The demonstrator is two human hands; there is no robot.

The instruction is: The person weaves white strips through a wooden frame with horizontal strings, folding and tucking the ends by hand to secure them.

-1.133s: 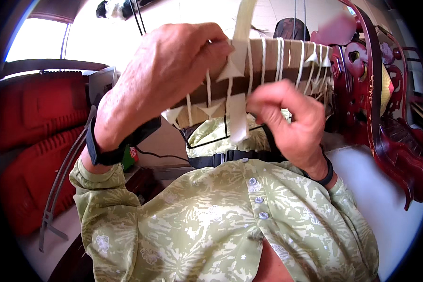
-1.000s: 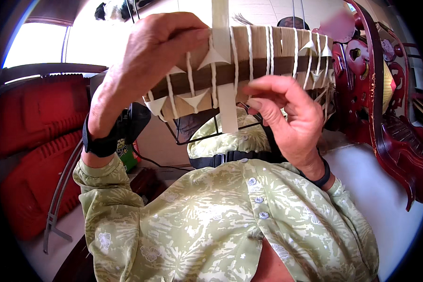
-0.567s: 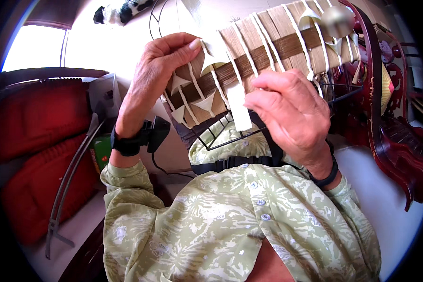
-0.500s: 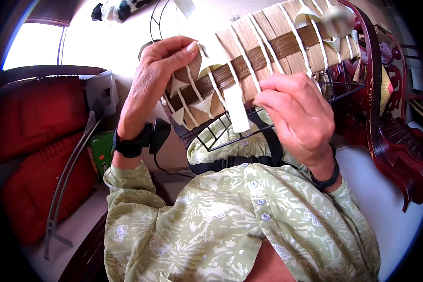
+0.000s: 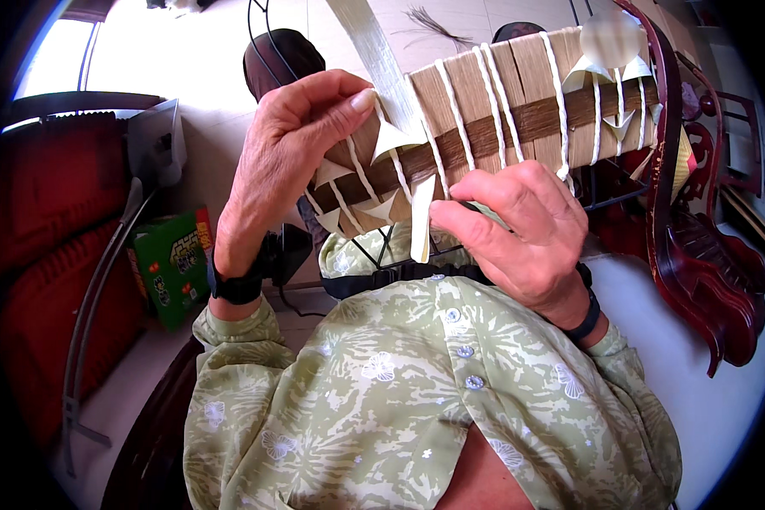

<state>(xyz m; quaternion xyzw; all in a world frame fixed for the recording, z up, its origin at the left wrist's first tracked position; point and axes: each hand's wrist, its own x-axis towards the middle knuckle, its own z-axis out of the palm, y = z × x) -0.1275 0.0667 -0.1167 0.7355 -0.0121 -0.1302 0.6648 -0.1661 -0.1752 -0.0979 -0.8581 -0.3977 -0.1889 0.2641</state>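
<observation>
A panel of light tan flat strips (image 5: 535, 76) with a dark brown band (image 5: 527, 126) lies across a black wire frame (image 5: 616, 201). White cords (image 5: 452, 106) cross it, and small folded points of pale strip (image 5: 397, 140) stick out. One long pale strip (image 5: 382, 64) passes down through the cords; its lower tail (image 5: 421, 225) hangs twisted over the near edge. My left hand (image 5: 302, 127) is closed, thumb and forefinger pinching a white cord at the panel's left part. My right hand (image 5: 527, 234) is closed beside the tail, thumb against its edge; what its fingertips hold is hidden.
Carved dark red wooden furniture (image 5: 714, 289) stands at the right. To the left are red cushions (image 5: 68, 306), a green box (image 5: 168, 263) and a grey metal bracket (image 5: 98, 340). Thin dark fibres (image 5: 438, 25) lie on the floor ahead.
My right hand has moved left toward the pale strip's tail, which now looks turned and narrower. The long strip shows more at the top. My left hand keeps its pinch; the view has shifted.
</observation>
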